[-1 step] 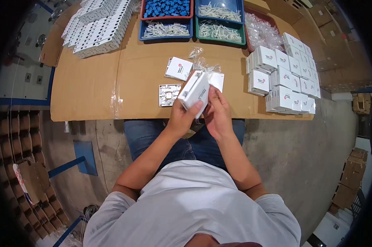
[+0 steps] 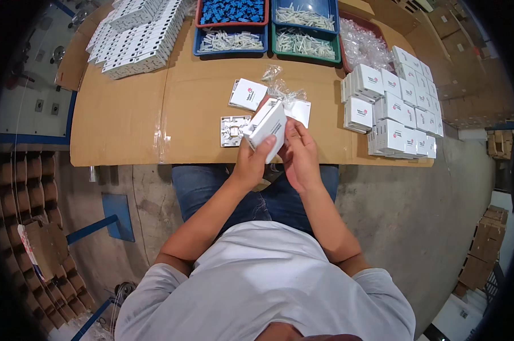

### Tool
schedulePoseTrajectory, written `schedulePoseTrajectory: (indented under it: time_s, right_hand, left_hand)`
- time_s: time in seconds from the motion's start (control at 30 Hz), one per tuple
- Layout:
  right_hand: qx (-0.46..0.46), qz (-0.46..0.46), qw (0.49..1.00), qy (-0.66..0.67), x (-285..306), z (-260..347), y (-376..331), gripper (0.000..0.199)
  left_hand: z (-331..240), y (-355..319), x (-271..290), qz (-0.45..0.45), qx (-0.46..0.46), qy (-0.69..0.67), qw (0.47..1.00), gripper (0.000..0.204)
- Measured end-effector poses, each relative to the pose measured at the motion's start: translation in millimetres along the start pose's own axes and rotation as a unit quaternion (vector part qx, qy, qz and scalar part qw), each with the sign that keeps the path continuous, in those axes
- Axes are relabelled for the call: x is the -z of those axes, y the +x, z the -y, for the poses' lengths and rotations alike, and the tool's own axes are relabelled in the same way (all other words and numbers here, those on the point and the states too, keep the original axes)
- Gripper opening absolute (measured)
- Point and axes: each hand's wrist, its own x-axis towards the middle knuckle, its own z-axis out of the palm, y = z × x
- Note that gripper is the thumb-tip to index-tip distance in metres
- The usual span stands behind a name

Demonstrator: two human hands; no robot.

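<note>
A: State the position of the white square housing [image 2: 275,132].
B: It is raised over the front edge of the cardboard-covered table [image 2: 120,122], tilted, within the grasp of the left hand [image 2: 250,166].
A: Specify that grasp.
B: The left hand is closed around the housing's lower left side. The thumb lies across the printed face; the fingers pass behind.
A: Specify the right hand [image 2: 300,158].
B: Half curled, with its fingertips at the housing's right edge. Whether it grips anything cannot be determined.
A: List the adjacent items.
B: Left of the housing, on the table: an open-faced white housing [image 2: 232,131]. Beyond that: a white housing with a printed cover [image 2: 248,94]. Just beyond the held unit: a clear plastic bag [image 2: 291,96].
</note>
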Motion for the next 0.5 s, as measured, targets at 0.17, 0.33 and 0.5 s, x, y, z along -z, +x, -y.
schedulePoseTrajectory:
  time_s: [0.17, 0.33, 0.5]
  right_hand:
    - [0.283, 0.053, 0.832, -0.474, 10.0, 20.9, 11.2, 0.06]
    - [0.333, 0.255, 0.696, -0.583, -10.3, 66.1, 8.5, 0.082]
    - [0.238, 0.349, 0.661, -0.62, -12.8, 73.8, 9.7, 0.077]
  left_hand:
    - [-15.8, 13.0, -4.0, -0.021, 0.093, -0.181, 0.979, 0.052]
    - [-36.5, 12.9, -11.0, 0.009, 0.228, -0.188, 0.955, 0.061]
    - [-46.2, 13.0, -18.8, -0.028, 0.239, -0.205, 0.949, 0.075]
